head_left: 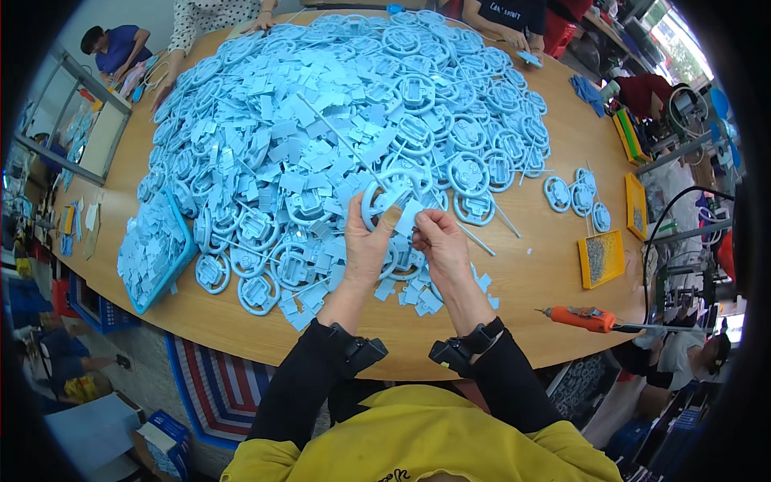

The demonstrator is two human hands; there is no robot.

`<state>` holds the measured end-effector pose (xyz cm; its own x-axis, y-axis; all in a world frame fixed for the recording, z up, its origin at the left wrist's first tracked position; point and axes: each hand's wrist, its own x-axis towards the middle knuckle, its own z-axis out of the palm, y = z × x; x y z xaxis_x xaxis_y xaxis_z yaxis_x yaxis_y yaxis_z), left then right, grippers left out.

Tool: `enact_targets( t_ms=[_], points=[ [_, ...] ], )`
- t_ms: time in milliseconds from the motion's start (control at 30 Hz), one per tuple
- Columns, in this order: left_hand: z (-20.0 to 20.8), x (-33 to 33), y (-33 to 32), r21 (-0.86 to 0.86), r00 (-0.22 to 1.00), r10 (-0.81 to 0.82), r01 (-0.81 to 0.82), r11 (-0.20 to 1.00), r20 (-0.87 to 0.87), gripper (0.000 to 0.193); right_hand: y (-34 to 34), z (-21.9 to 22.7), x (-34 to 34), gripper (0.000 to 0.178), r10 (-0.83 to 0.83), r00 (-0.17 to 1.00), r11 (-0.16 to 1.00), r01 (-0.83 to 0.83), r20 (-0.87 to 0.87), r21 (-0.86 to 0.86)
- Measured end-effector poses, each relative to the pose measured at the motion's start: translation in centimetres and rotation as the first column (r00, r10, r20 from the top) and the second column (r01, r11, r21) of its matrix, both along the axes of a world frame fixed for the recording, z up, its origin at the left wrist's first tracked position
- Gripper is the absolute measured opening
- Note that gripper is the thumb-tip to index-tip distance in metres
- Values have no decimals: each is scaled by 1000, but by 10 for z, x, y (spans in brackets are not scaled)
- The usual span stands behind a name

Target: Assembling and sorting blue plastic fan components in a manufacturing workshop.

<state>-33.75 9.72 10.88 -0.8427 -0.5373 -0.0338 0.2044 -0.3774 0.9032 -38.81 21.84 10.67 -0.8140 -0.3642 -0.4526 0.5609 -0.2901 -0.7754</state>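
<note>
My left hand grips a light blue plastic ring-shaped part, like a toy steering wheel, with its thumb across the front. Close beside it, my right hand pinches a small flat light blue plate between thumb and fingers. The plate is up against the ring part; I cannot tell whether it is seated in it. Both hands are over the near edge of a big heap of loose flat plates and ring-shaped parts. Several thin blue rods stick out of the heap.
A blue basket full of plates stands at left. On the right are yellow bins with small metal pieces, a few ring parts and an orange electric screwdriver. Other people stand at the wooden table's far side, hands near the heap.
</note>
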Motion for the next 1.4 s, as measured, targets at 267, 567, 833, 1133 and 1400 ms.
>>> enact_targets(
  t_ms=[267, 567, 833, 1133, 1400],
  points=[
    [0, 14, -4, -287, 995, -44, 69, 955, 93, 49, -3, -12, -4, 22, 64, 965, 971, -2, -253, 240],
    [14, 10, -9, -229, 958, -247, 276, 933, 147, 57, 22, -4, -18, 43, 293, 956, 956, -293, 10, -2],
    [-14, -10, 34, -196, 837, -409, 498, 845, 364, 89, 94, -58, -13, 39, -11, 999, 998, 8, 49, 70],
    [-28, -79, -8, -922, 991, 45, 133, -364, 125, 72, 184, -78, 3, 33, 30, 992, 856, 39, -125, 516],
    [-27, -100, -45, -799, 927, -50, 347, 491, 371, 44, 184, -108, 43, 47, 618, 673, 345, 231, -405, 910]
  ],
)
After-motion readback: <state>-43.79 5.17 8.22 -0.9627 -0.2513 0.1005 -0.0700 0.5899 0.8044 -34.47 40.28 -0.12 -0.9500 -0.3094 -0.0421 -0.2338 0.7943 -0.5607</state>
